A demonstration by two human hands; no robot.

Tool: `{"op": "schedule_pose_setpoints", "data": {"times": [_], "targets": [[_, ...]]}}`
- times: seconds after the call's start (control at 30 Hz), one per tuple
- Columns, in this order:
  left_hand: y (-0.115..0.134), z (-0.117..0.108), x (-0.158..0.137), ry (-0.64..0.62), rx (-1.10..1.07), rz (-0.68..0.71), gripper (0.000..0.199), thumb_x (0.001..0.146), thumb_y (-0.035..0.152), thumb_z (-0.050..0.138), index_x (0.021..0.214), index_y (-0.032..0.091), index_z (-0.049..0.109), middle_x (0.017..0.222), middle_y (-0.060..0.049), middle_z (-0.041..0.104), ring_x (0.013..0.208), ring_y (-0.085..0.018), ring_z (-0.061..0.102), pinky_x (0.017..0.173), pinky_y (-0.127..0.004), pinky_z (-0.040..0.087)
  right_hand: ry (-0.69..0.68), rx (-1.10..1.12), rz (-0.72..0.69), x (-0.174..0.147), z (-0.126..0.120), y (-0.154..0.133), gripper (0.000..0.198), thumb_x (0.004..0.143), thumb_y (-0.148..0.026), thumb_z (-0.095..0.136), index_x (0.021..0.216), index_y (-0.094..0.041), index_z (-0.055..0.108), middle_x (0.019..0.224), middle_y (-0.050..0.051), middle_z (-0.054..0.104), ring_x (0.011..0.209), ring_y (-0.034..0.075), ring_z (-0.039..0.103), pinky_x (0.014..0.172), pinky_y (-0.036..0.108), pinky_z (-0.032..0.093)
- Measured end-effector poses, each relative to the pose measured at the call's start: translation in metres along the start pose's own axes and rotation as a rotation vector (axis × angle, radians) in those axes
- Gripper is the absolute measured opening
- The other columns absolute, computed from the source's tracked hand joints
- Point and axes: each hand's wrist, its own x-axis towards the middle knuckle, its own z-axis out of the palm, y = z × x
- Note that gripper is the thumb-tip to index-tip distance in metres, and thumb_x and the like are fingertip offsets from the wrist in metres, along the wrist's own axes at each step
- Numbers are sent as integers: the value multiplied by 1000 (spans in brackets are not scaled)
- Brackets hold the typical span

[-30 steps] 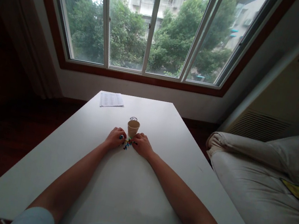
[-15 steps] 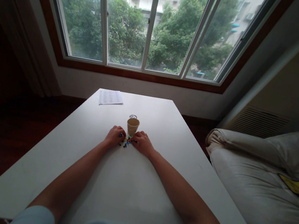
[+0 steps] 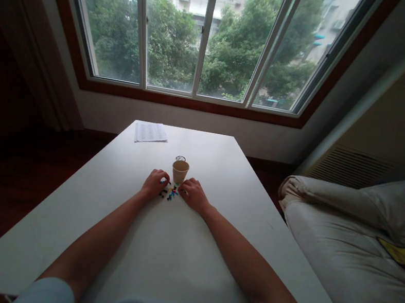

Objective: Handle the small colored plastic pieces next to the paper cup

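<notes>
White table [image 3: 168,255], small pieces [image 3: 172,194], window [image 3: 203,42], seemingly wooden floor [image 3: 9,201]

Daylight from a wide window [image 3: 204,37] falls on a white table [image 3: 176,256], pale sofa [image 3: 338,248] and dark floor [image 3: 12,186].

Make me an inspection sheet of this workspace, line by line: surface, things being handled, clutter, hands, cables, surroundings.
Surface: white table, a faint mark toward the right.
Things handled: small multicoloured pieces lying loose; tan cup upright just beyond.
Clutter: papers at far left; small dark-rimmed item behind the cup.
Hands: left hand curled at the pieces; right hand beside them, near the cup; grips unclear.
Cables: none identifiable; floor at left too dim to tell.
Surroundings: window ahead; pale sofa and vented unit at right.
</notes>
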Motion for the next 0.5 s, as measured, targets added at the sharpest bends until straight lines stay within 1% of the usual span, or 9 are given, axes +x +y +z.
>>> {"op": "schedule_pose_setpoints", "data": {"times": [0.13,0.23,0.4,0.5], "targets": [[0,1,1,47,-34,-7,11,84,17,58,85,22,68,90,-4,68,93,-21,57,86,-35,46,70,61,46,0,-3,-2,10,93,-22,58,94,-22,68,90,5,68,96,19,54,89,33,40],[3,2,1,80,-100,-48,10,86,21,56,87,22,67,86,-3,68,86,-19,59,79,-32,47,142,141,104,-1,-5,-2,12,93,-21,56,96,-22,67,90,5,66,91,18,55,85,32,43],[15,1,2,85,-265,-115,11,88,27,55,91,22,65,83,0,70,71,-14,60,68,-26,47,212,229,174,-2,-7,-1,10,91,-18,55,95,-21,64,87,4,62,86,17,54,78,29,45],[22,1,2,105,-321,-138,13,87,30,56,92,21,64,81,0,70,68,-13,60,64,-24,46,240,235,188,-2,-6,1,7,90,-18,57,94,-21,62,87,4,61,85,17,53,76,29,44]]}}
